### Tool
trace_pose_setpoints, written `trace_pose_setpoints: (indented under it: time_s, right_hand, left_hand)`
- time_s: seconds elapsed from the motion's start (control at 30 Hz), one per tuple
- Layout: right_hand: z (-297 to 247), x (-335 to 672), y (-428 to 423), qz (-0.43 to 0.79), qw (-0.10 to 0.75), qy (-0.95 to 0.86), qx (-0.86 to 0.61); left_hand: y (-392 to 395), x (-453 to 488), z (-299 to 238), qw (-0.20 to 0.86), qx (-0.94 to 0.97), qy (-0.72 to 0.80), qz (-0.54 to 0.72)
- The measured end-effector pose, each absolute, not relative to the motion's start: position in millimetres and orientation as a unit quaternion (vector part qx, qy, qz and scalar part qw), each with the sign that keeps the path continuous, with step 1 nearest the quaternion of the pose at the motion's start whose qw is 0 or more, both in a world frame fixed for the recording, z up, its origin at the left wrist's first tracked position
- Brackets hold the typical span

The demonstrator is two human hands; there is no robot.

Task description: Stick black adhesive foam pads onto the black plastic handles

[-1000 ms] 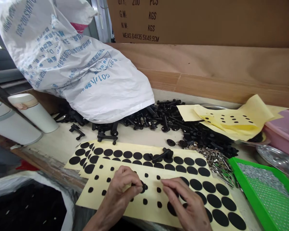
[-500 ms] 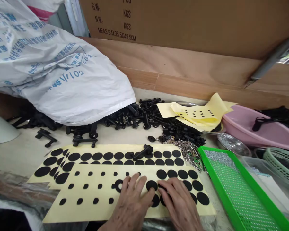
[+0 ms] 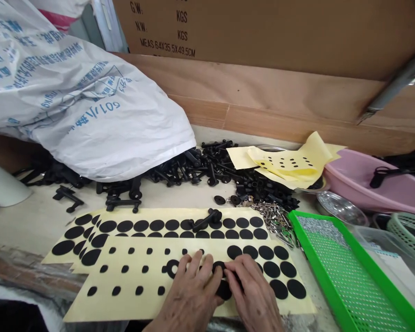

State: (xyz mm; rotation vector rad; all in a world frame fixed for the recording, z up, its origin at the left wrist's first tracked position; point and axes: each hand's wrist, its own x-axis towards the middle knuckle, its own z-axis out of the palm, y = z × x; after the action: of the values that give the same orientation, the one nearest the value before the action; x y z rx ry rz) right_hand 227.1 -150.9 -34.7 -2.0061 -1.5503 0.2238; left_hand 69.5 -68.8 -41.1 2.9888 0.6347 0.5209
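Note:
A yellow backing sheet [image 3: 124, 304] lies in front of me, with black round stickers [image 3: 279, 289] at its right and small black dots across its left. My left hand [image 3: 193, 288] rests on it, fingers stretched over the sheet and thumb and index by a black disc. Close beside it, my right hand [image 3: 254, 290] has thumb and index pinched at the edge of the black round sticker [image 3: 218, 266], mostly covered by fingers. A ring-shaped black piece [image 3: 172, 269] lies left of my left hand. Behind, a black plastic arm part [image 3: 207, 220] lies on more sticker sheets [image 3: 152, 216].
Black plastic parts [image 3: 180, 168] are heaped at the back, partly under a white sack [image 3: 134, 124]. Small metal pieces [image 3: 273, 216] lie beside a green tray [image 3: 346, 276]. A pink basin [image 3: 359, 180] and crumpled yellow sheets [image 3: 297, 166] stand back right.
My right hand has shifted slightly left, its fingertips now over the black disc beside my left thumb. The left hand stays nearly in place. The view has moved slightly.

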Motion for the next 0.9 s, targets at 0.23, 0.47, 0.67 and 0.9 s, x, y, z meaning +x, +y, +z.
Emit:
trace_pose_setpoints:
  time_s: [0.23, 0.47, 0.67, 0.9]
  right_hand:
    - [-38.2, 233.6, -148.1, 0.182, 0.306, -0.547, -0.758]
    - [-35.9, 231.1, -150.0, 0.197, 0.332, -0.538, -0.75]
    - [-20.5, 220.8, -147.3, 0.241, 0.367, -0.525, -0.729]
    - [0.4, 232.5, -157.0, 0.385, 0.385, -0.525, -0.655]
  left_hand:
    - [-69.5, 73.3, -37.3, 0.065, 0.958, 0.224, 0.167]
    - [-69.4, 71.5, -35.7, 0.047, 0.957, 0.217, 0.186]
    - [-73.0, 72.8, -39.3, -0.001, 0.956, 0.207, 0.209]
    - [-66.3, 50.0, -36.0, 0.222, 0.916, 0.216, 0.256]
